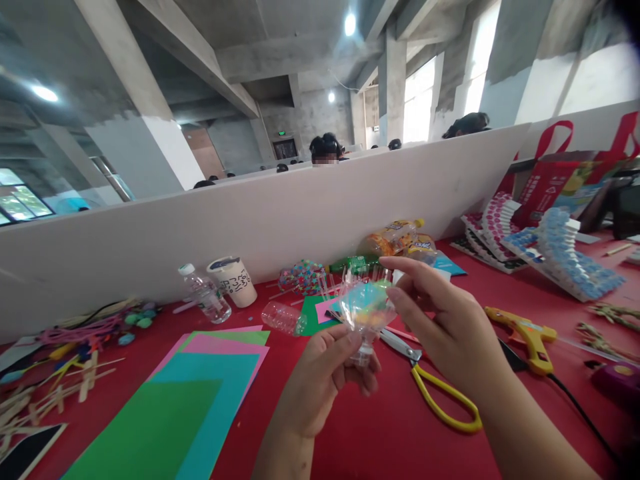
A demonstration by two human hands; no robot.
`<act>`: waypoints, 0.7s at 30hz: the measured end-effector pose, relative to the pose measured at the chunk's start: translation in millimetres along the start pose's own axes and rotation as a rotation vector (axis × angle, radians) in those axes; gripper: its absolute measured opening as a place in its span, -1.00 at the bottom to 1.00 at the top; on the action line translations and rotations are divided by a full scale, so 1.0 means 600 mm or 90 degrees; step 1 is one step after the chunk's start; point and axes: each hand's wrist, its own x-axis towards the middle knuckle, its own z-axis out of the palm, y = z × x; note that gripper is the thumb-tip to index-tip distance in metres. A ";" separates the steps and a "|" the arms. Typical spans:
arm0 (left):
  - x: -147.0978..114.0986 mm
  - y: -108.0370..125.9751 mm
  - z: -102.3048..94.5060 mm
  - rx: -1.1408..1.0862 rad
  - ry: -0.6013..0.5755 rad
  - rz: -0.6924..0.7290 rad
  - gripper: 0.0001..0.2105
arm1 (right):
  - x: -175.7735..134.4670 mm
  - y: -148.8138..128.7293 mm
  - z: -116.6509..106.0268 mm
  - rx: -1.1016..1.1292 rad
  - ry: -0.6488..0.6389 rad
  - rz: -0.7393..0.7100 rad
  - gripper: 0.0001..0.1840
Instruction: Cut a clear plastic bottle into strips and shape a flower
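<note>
My left hand [333, 367] is closed around the neck of a clear cut-off plastic bottle top [364, 310], held neck down above the table. Its upper edge is slit into thin strips that fan outward. My right hand [440, 313] is beside the strips on the right, with index finger and thumb apart at the edge; any contact is hard to make out. Below and right of the bottle top lie scissors [445, 403] with yellow handles. A clear cut bottle piece [284, 319] rests on the table to the left.
Coloured paper sheets [200, 387] cover the left front of the red table [380, 433]. A yellow glue gun [533, 340] with a black cord lies right. Along the white partition [250, 220] stand a water bottle [205, 293], a cup [233, 281] and several drink bottles [395, 237].
</note>
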 end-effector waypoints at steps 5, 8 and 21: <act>0.002 0.000 -0.001 -0.002 -0.003 -0.004 -0.74 | 0.000 0.002 -0.002 -0.002 -0.003 0.005 -0.72; 0.002 -0.001 -0.001 -0.001 -0.001 -0.005 -0.73 | 0.000 0.001 -0.001 0.000 0.005 0.013 -0.75; 0.004 -0.001 -0.003 0.016 0.016 0.013 -0.74 | -0.002 -0.017 -0.018 0.281 -0.133 0.099 -0.93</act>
